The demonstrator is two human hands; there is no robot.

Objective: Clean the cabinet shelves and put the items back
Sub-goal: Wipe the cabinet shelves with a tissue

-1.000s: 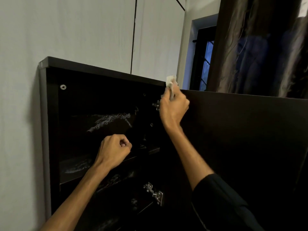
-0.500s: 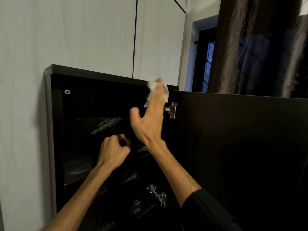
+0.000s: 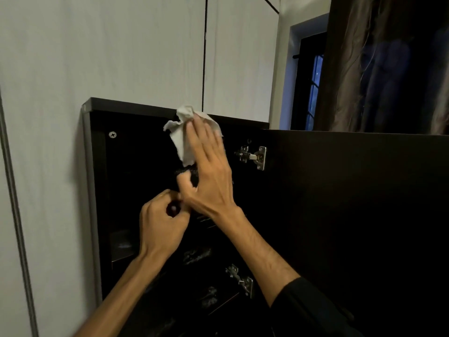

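A dark wall cabinet point(image 3: 126, 106) hangs open against a pale wall, its inside almost black. My right hand point(image 3: 210, 177) reaches into the top compartment and presses a crumpled white cloth point(image 3: 181, 139) flat against the upper back with straight fingers. Just below it, my left hand point(image 3: 160, 224) is curled into a fist in front of the compartment, and nothing shows in it beyond a dark hollow. A shelf edge point(image 3: 122, 244) with pale smears shows under the left hand. The shelf surfaces are mostly hidden in shadow.
The open cabinet door point(image 3: 352, 203) stands to the right, carried by an upper metal hinge point(image 3: 254, 156) and a lower hinge point(image 3: 240, 279). Behind the door hang a dark curtain point(image 3: 388, 69) and a window point(image 3: 313, 88). A screw head point(image 3: 112, 134) sits at the top left inside.
My right hand moved left from the door's top edge into the cabinet and opened flat over the cloth. The left fist stayed clenched and now sits close under the right hand.
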